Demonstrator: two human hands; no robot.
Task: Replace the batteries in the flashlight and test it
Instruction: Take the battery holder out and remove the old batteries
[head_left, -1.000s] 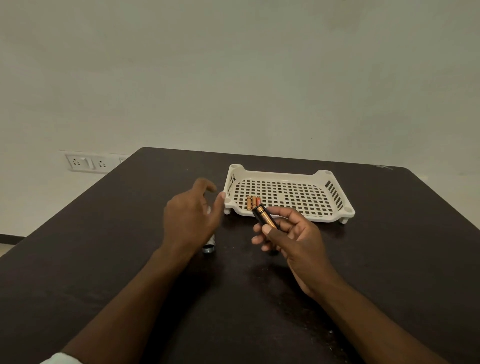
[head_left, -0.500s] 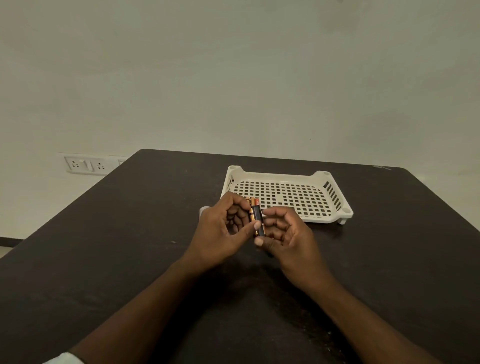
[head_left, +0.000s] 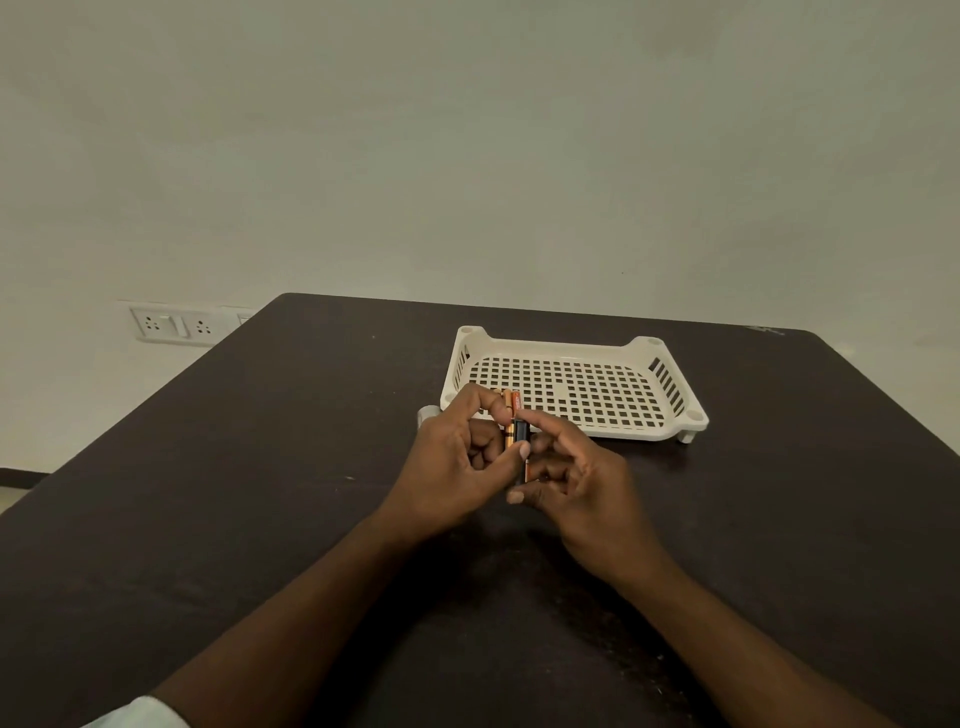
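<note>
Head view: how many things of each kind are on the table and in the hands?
White perforated plastic tray: 1
Orange-and-black cylindrical batteries, pinched between left hand and right hand: at least 2; fingers hide more
Small pale cylindrical part behind the left hand: 1
Total: at least 4

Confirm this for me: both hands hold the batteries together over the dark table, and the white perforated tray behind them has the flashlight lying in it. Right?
Not quite. The head view shows the white perforated tray with nothing lying in it. The rest stands: the left hand and right hand hold the batteries together over the dark table.
</note>
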